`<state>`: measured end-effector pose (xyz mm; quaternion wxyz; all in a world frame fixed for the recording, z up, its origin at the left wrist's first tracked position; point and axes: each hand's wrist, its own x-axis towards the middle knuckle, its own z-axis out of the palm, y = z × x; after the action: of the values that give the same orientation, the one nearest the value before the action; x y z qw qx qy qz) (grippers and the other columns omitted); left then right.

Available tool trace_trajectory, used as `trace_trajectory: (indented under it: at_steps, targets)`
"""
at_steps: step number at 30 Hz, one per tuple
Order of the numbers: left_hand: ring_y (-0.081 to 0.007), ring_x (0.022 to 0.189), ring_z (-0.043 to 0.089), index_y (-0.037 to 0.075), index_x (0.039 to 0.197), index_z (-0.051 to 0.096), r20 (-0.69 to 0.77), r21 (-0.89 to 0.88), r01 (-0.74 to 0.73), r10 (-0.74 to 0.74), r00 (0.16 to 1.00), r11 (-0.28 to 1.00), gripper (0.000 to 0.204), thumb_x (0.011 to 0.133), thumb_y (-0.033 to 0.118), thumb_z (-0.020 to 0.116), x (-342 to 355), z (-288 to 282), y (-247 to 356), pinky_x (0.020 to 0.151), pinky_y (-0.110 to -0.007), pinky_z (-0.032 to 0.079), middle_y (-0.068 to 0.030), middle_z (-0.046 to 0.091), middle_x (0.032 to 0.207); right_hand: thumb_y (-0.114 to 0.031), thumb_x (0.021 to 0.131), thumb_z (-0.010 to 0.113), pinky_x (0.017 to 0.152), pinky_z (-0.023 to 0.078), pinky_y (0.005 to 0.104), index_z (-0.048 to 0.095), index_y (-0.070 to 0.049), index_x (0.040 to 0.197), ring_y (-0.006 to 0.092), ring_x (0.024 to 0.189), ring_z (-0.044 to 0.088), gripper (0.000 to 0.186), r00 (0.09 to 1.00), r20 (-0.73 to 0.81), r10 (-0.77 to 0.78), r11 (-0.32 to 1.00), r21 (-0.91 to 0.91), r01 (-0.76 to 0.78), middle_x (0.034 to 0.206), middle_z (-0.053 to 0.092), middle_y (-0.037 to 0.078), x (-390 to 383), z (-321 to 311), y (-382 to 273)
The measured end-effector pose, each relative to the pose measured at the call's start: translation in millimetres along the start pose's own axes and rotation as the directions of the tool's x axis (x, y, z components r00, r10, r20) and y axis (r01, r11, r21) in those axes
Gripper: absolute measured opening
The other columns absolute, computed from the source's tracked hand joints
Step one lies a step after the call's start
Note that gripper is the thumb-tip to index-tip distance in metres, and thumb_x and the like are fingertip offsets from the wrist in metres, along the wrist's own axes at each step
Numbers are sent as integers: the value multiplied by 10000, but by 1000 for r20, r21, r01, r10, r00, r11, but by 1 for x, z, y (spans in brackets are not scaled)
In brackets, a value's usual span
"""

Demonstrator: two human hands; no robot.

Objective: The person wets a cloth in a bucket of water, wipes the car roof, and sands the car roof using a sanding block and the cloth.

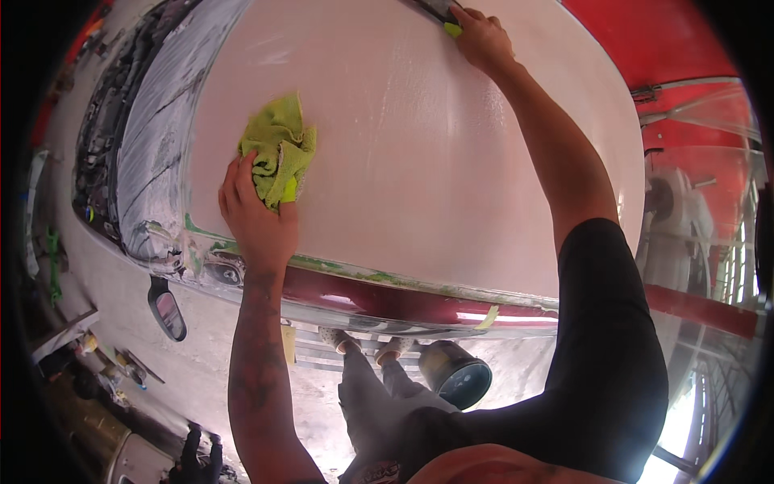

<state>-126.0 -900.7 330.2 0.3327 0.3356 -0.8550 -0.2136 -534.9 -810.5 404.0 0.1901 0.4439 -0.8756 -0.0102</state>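
A broad lane of pale car roof lies open before us between the left hand and outstretched right arm; a bunched green cloth blocks the windshield side, and a side mirror juts beyond.

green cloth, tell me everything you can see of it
The yellow-green cloth looks soft and fuzzy, like towelling. It is bunched into loose folds, with one corner pointing away from the person and a brighter patch near the thumb. The left hand grips its near end against the pale pinkish panel, left of the picture's middle. Whether it is wet cannot be told.
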Motion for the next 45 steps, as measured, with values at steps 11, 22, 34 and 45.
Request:
trace_trajectory:
  at_steps: [11, 22, 34, 45]
  targets:
    - [-424, 1313, 402, 39, 1411, 407, 60, 77, 13, -18, 998, 997, 587, 892, 187, 639, 0, -3, 1, 1104, -529, 306, -224, 433, 1415, -300, 907, 628, 942, 520, 447, 551, -236, 1395, 359, 1146, 586, 498, 991, -28, -127, 988, 82, 129, 1354, 602, 30, 10, 14, 45]
    - [-435, 1277, 399, 40, 1395, 426, 50, 24, 32, -33, 998, 999, 654, 811, 191, 679, 6, -5, 4, 1086, -563, 308, -219, 405, 1445, -141, 815, 677, 949, 500, 426, 597, -274, 1348, 325, 1108, 568, 556, 980, 39, -197, 959, 217, 184, 1371, 569, 3, -114, -27, 32]
    - [-439, 1323, 367, 33, 1410, 417, 59, 0, 58, -58, 997, 998, 628, 858, 206, 658, 4, -4, 5, 1104, -558, 285, -236, 399, 1446, -167, 841, 698, 965, 469, 474, 593, -276, 1354, 362, 1149, 535, 535, 999, 32, -25, 963, 268, 15, 1369, 559, 33, -105, -30, 38]
    - [-450, 1316, 377, 33, 1416, 405, 72, -45, 35, -32, 997, 998, 631, 881, 258, 653, 3, -2, 3, 1094, -557, 301, -258, 394, 1438, -224, 936, 521, 931, 528, 452, 504, -277, 1436, 404, 1130, 579, 503, 963, 116, 244, 969, -64, -238, 1402, 565, 38, 32, 29, 116]
